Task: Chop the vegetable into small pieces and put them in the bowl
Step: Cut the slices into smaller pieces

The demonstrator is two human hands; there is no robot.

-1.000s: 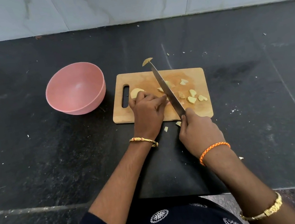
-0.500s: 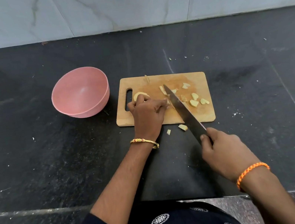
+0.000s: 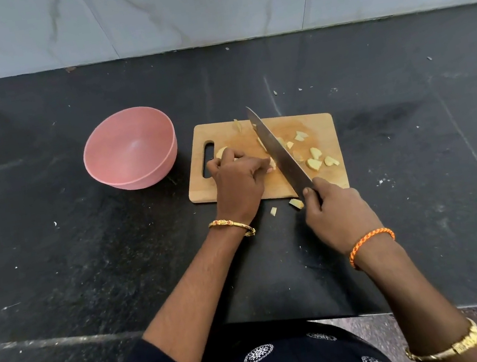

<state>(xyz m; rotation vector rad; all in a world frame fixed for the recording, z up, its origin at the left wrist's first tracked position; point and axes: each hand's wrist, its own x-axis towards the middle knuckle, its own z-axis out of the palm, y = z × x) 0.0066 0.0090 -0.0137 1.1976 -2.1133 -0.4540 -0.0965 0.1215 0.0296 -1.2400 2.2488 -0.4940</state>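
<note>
Vegetable (image 3: pixel 222 153) sits pale yellow and rounded at the left end of the wooden cutting board (image 3: pixel 232 189), just beside the handle slot, and your left hand (image 3: pixel 238 180) covers most of it with fingers curled down over it, holding it in place. You see only a small curved edge of the uncut portion past your knuckles. Your right hand (image 3: pixel 336 215) grips the knife (image 3: pixel 278 150) by the handle, fingers wrapped round it at the near edge of the board. The blade runs diagonally from your right hand toward the far edge of the board, passing just beside the fingertips of your left hand; whether the edge touches the board cannot be told. Cut pieces (image 3: pixel 315 157) lie scattered on the right half of the board, small, irregular and pale yellow with cream faces, and one thin sliver (image 3: pixel 236 125) lies near the far edge. Two stray pieces (image 3: pixel 296 203) rest on the black counter (image 3: pixel 85 254) just off the near edge of the board, between your hands. The pink bowl (image 3: pixel 122 172) stands on the counter left of the board, apart from it.
</note>
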